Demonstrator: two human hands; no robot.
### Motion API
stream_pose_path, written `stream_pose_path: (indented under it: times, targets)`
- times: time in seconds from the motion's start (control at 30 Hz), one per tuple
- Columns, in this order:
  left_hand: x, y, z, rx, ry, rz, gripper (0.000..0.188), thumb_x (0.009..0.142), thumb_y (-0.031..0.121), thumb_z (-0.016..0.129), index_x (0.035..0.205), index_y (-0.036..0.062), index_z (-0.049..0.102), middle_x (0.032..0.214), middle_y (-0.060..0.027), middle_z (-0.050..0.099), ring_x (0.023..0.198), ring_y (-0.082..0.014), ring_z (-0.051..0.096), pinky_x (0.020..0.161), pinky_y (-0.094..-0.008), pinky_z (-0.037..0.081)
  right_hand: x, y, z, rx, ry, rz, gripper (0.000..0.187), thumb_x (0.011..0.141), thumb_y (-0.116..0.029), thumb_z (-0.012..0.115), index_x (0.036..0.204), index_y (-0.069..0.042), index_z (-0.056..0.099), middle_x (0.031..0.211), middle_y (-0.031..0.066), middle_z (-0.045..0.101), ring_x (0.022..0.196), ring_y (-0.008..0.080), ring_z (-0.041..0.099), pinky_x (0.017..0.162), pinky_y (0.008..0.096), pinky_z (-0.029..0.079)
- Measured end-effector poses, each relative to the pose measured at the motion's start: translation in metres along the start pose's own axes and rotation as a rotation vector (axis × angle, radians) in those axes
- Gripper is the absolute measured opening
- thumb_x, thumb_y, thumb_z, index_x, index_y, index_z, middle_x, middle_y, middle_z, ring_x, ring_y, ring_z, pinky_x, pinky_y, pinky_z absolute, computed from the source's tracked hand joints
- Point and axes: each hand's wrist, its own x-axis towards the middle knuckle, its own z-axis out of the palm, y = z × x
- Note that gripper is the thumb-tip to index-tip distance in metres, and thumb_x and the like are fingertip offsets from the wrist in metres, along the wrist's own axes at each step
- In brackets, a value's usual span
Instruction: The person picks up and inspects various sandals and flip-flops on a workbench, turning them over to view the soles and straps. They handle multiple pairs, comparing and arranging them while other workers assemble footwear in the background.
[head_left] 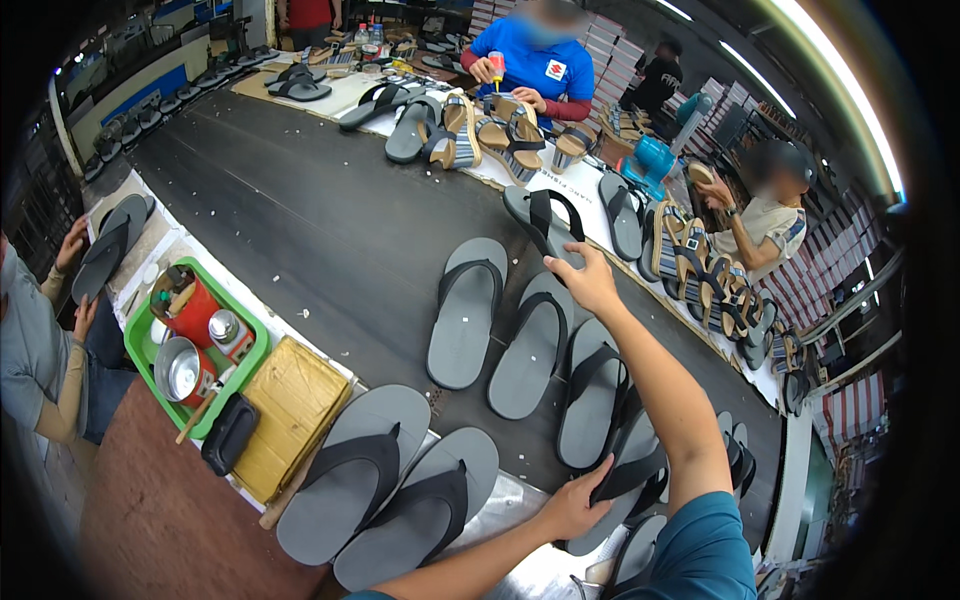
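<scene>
Two nearest flip-flops [352, 474]: gray with black straps; side by side at the near edge of the belt.
Left hand [574, 508]: at the side edge of a gray, black-strapped flip-flop [628, 474], touching it; fingers partly hidden, so cannot tell whether closed on it.
Right hand [588, 278]: gripping one end of another gray flip-flop [542, 222], thumb on top; held near the far edge of the belt.
Footwear row [530, 348]: three more gray flip-flops between the hands and to their left, lying sole down, straps up.
Conveyor belt [280, 215]: dark, flecked with small pale scraps.
Flat carton [293, 412]: yellow-brown, left of the nearest pair; black oblong object [230, 434] at its left side.
Green tray [262, 350]: beyond carton; holding red container [196, 318], metal bowl [184, 370] and silver-topped can [230, 334].
Co-worker at left [40, 370]: both hands on a gray flip-flop [108, 250].
Wedge sandals [515, 138]: striped sides, dark straps; clustered along the far edge.
Blue machine [655, 160]: among far-side footwear.
Co-worker at right [765, 215]: sole-shaped piece [702, 173] raised in hand.
Co-worker in blue [540, 55]: yellow-tipped bottle [497, 66] tilted down over a sandal.
Striped boxes [612, 55]: stacked behind.
</scene>
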Motion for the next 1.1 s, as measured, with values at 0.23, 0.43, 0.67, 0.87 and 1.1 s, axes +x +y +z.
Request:
stream_pose_path:
  times: [0.23, 0.43, 0.67, 0.87, 1.1]
  targets:
    - [0.005, 0.011, -0.005, -0.027, -0.051, -0.101, 0.077, 0.086, 0.011, 0.065, 0.152, 0.0026, 0.025, 0.130, -0.0270, 0.056, 0.110, -0.0323, 0.063, 0.090, -0.0338, 0.050, 0.004, -0.038, 0.024, 0.009, -0.053, -0.060, 0.071, 0.075, -0.058, 0.070, 0.126, -0.009, 0.061, 0.142, 0.0210, 0.046, 0.131, 0.0356, 0.046, 0.107, 0.0422, 0.039]
    - [0.000, -0.010, 0.002, 0.049, -0.034, 0.023, 0.075, 0.087, 0.017, 0.061, 0.152, 0.0046, 0.025, 0.140, -0.0263, 0.048, 0.124, -0.0411, 0.051, 0.101, -0.0415, 0.045, 0.071, -0.084, 0.083, 0.029, -0.031, 0.008, 0.073, 0.074, -0.059, 0.068, 0.127, -0.010, 0.060, 0.141, 0.0209, 0.046, 0.130, 0.0347, 0.047, 0.105, 0.0424, 0.040]
    - [-0.004, -0.011, 0.004, 0.051, -0.064, -0.041, 0.074, 0.087, 0.017, 0.062, 0.151, 0.0046, 0.027, 0.136, -0.0282, 0.050, 0.120, -0.0428, 0.053, 0.100, -0.0420, 0.045, 0.087, -0.070, 0.100, 0.062, 0.028, 0.038, 0.074, 0.074, -0.061, 0.068, 0.127, -0.010, 0.060, 0.137, 0.0202, 0.049, 0.127, 0.0345, 0.050, 0.103, 0.0419, 0.041]
    - [-0.005, 0.012, 0.000, -0.011, -0.030, -0.026, 0.075, 0.086, 0.012, 0.065, 0.151, 0.0051, 0.028, 0.126, -0.0269, 0.059, 0.113, -0.0343, 0.062, 0.095, -0.0368, 0.048, -0.037, -0.039, -0.029, 0.398, -0.008, -0.013, 0.068, 0.078, -0.050, 0.074, 0.126, -0.003, 0.060, 0.113, 0.0190, 0.067, 0.112, 0.0266, 0.061, 0.096, 0.0337, 0.044]
    - [0.008, -0.003, 0.012, -0.208, 0.111, 0.023, 0.072, 0.089, 0.012, 0.066, 0.149, -0.0036, 0.030, 0.137, -0.0210, 0.055, 0.122, -0.0235, 0.057, 0.102, -0.0324, 0.043, -0.332, -0.017, -0.147, 0.848, 0.330, -0.153, 0.082, 0.089, -0.035, 0.066, 0.151, -0.002, 0.025, 0.149, 0.0140, 0.039, 0.139, 0.0225, 0.036, 0.113, 0.0339, 0.029]
